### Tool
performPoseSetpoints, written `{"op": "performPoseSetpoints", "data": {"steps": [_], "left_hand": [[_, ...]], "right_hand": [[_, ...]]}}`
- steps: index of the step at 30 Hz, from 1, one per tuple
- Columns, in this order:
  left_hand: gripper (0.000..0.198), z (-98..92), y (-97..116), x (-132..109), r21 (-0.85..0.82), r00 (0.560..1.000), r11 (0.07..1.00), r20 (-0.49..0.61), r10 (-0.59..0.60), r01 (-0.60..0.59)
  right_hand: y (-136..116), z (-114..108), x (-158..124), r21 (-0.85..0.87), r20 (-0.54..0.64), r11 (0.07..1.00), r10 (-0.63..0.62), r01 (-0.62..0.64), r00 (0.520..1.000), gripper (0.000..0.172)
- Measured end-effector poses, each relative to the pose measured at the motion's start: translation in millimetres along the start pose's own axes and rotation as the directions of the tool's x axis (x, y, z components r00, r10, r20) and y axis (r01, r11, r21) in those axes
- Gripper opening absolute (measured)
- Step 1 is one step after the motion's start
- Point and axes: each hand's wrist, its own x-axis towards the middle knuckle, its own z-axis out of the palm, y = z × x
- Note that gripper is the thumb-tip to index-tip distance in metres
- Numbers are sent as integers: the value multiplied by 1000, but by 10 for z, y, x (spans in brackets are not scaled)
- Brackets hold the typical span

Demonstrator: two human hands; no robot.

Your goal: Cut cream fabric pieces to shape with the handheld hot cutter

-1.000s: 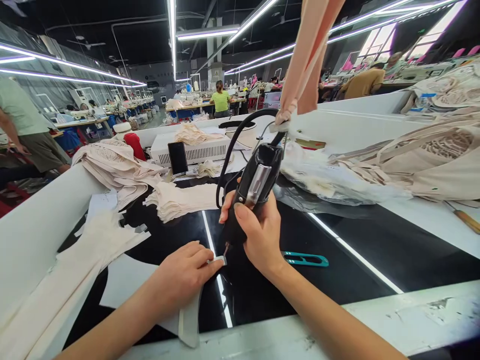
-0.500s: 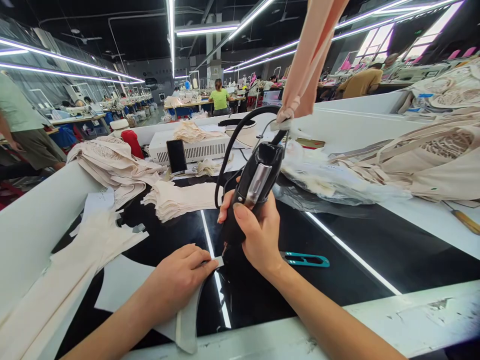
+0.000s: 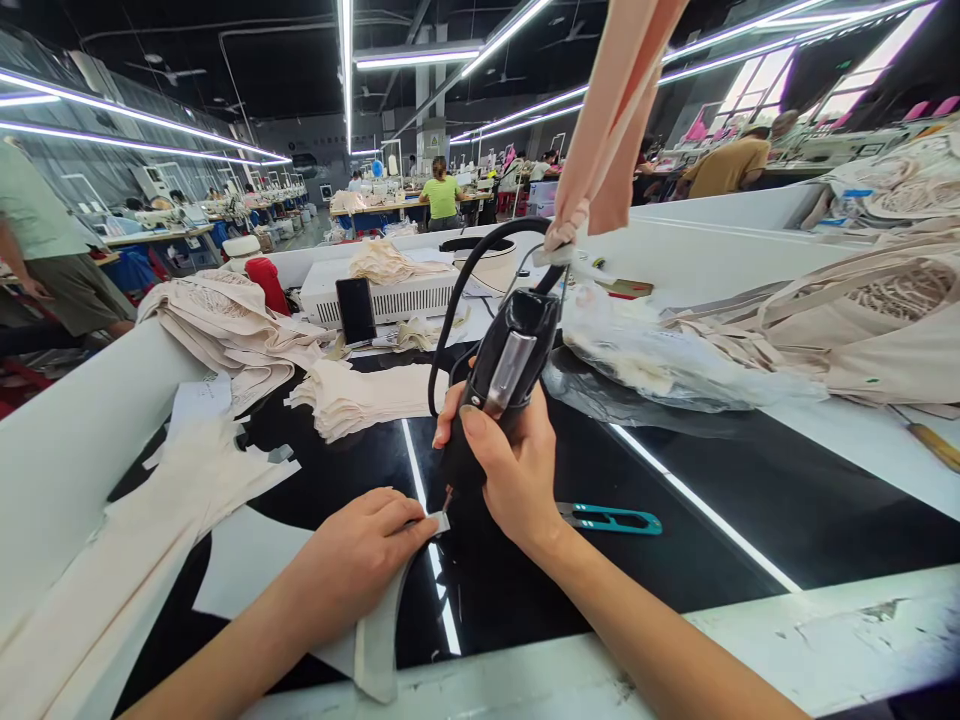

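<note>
My right hand is wrapped round a black corded handheld tool with a metal lever on its side. The thumb lies at the lever's lower end. Below the grip, a thin copper-coloured tip points down at the pale end of a narrow fabric piece; whether it touches cannot be made out. With thumb and fingers together, my left hand grips that piece close to its end, on the black tabletop. A twisted peach cloth strip is tied to the tool's top and runs upward.
Right of my right hand lie teal thread snips. Beige fabric stacks and a long cream piece lie left. A phone leans on a white box behind. Clear plastic bags and garments fill the right.
The tool's top and my right hand have shifted slightly left. My left hand holds the fabric end in nearly the same place.
</note>
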Motion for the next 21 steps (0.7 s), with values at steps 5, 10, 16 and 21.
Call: {"op": "performPoseSetpoints", "data": {"steps": [5, 10, 16, 21], "left_hand": [[40, 14, -6, -7, 0, 1000, 1000, 17, -13, 13], [39, 27, -8, -9, -21, 999, 999, 25, -28, 28], [41, -17, 2, -25, -53, 997, 997, 55, -49, 52], [40, -102, 1, -90, -48, 996, 997, 65, -53, 56]], "right_hand": [[-21, -10, -23, 37, -12, 998, -48, 49, 999, 21], [-45, -1, -78, 22, 4, 999, -34, 34, 999, 24], [-56, 6, -80, -10, 6, 999, -34, 34, 999, 23], [-57, -32, -86, -1, 7, 998, -56, 56, 998, 24]]}}
